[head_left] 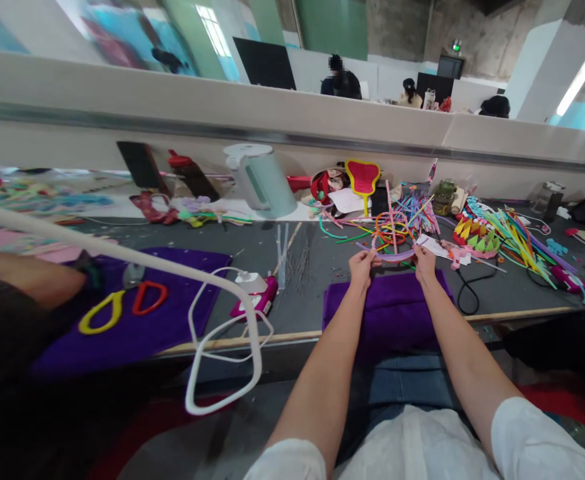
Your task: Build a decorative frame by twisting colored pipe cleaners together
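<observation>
Both my hands pinch a light purple pipe cleaner (396,257), which sags slightly between them. My left hand (362,268) closes on its left part, and my right hand (425,263) grips the right end. Under my wrists a folded purple cloth (390,310) lies at the table's front edge. Just beyond my hands is a heap of orange and red pipe cleaners (391,228), with a pink bundle (425,212) behind. My fingertips are small in view, so their exact grip is hard to make out.
At left, a co-worker's arm (27,277) rests near yellow-and-red-handled scissors (122,303) on a purple cloth (182,267). A white curved frame (222,287) crosses the foreground. Further back are a kettle (265,180), a glue gun (255,293)-like magenta device, and a yellow-red paddle (362,177).
</observation>
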Tool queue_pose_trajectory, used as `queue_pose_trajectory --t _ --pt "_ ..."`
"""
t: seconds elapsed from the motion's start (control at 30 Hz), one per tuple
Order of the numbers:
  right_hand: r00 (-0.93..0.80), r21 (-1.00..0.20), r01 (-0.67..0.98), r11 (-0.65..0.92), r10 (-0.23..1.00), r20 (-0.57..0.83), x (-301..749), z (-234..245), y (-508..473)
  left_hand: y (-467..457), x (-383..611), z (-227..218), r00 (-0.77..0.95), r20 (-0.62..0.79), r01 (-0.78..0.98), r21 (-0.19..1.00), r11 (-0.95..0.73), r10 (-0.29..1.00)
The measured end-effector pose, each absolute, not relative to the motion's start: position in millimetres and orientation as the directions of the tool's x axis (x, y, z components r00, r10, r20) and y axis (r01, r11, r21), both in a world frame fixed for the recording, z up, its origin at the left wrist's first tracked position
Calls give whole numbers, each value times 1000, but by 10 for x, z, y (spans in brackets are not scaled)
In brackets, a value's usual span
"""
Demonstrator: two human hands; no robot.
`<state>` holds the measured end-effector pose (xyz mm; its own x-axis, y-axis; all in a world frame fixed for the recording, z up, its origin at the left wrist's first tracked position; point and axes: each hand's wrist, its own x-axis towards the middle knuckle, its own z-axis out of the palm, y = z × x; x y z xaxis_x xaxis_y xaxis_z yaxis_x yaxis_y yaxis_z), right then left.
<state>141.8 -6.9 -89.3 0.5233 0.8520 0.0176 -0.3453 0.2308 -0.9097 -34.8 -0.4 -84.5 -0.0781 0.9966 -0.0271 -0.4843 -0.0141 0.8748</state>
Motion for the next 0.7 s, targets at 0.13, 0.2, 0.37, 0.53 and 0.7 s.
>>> queue_pose_trajectory --t 0.13,0.2,0.37,0.53,0.7 --pt "535 -916 -318 244 844 39 1417 -883 -83 -4 -336 -854 -67 -13 -471 882 -20 998" --pt "532 -922 -301 245 845 51 1420 -875 -92 -10 -332 -850 -62 -7 -466 885 -23 998" --pt "522 -936 -248 248 849 87 1416 -897 -93 -30 -329 -828 -54 16 -444 895 -38 998" --pt "537 -948 -198 250 837 109 1400 -934 -97 -25 -312 -846 -29 33 -398 917 -42 999" --pt "573 -949 -167 267 810 127 1382 -945 -98 -6 -298 -890 -59 22 -390 920 -43 998"
